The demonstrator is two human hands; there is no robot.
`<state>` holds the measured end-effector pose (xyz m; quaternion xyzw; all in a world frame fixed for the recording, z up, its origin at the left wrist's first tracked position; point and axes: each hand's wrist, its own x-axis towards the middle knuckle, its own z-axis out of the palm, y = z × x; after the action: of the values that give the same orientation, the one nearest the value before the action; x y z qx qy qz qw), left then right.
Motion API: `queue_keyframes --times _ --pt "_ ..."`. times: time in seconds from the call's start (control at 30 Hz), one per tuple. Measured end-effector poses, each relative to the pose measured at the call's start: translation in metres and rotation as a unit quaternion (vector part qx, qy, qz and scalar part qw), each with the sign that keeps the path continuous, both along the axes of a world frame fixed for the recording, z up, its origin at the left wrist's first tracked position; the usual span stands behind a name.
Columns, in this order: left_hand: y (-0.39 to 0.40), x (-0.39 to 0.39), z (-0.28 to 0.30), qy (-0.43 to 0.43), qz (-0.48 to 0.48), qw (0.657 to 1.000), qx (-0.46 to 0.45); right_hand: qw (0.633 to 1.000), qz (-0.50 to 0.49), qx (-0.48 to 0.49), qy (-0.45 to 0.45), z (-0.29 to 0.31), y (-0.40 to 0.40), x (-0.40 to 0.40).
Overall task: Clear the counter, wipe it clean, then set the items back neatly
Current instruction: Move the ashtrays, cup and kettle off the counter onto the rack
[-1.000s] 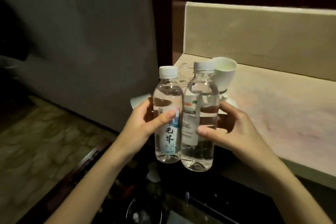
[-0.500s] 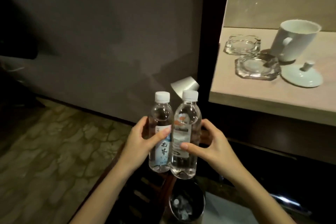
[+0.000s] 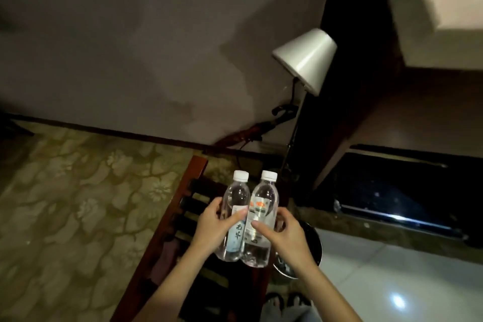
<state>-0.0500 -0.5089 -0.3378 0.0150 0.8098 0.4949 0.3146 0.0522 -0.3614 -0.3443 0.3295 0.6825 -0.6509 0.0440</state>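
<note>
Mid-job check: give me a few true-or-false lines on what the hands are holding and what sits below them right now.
1. Each hand holds one water bottle. True: the left hand grips the left bottle, the right hand the right bottle.
2. Both bottles have white caps on. True.
3. The bottles stand on the counter. False: they are held in the air above a wooden slatted rack.
4. The floor lamp lies flat on the carpet. False: it stands by the wall.
5. The bottles are far apart. False: they are side by side.

Hotel room — carpet [image 3: 78, 204], floor lamp [image 3: 305, 60]
</note>
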Motion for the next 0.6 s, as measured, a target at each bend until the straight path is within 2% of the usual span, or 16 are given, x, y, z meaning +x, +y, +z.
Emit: queue_keyframes --times 0.2,0.37,0.6 --pt "-0.009 -0.021 -0.11 -0.034 0.002 0.997 -0.069 0.998 -0.004 0.024 -0.066 -0.114 -0.021 -0.025" --pt "-0.016 -0.031 -0.18 -0.045 0.007 0.992 -0.115 0.986 0.056 0.084 -0.132 -0.195 -0.032 -0.04" --pt "-0.025 -0.045 -0.242 -0.068 0.005 0.979 -0.192 0.971 0.113 0.108 -0.181 -0.236 -0.041 -0.055"
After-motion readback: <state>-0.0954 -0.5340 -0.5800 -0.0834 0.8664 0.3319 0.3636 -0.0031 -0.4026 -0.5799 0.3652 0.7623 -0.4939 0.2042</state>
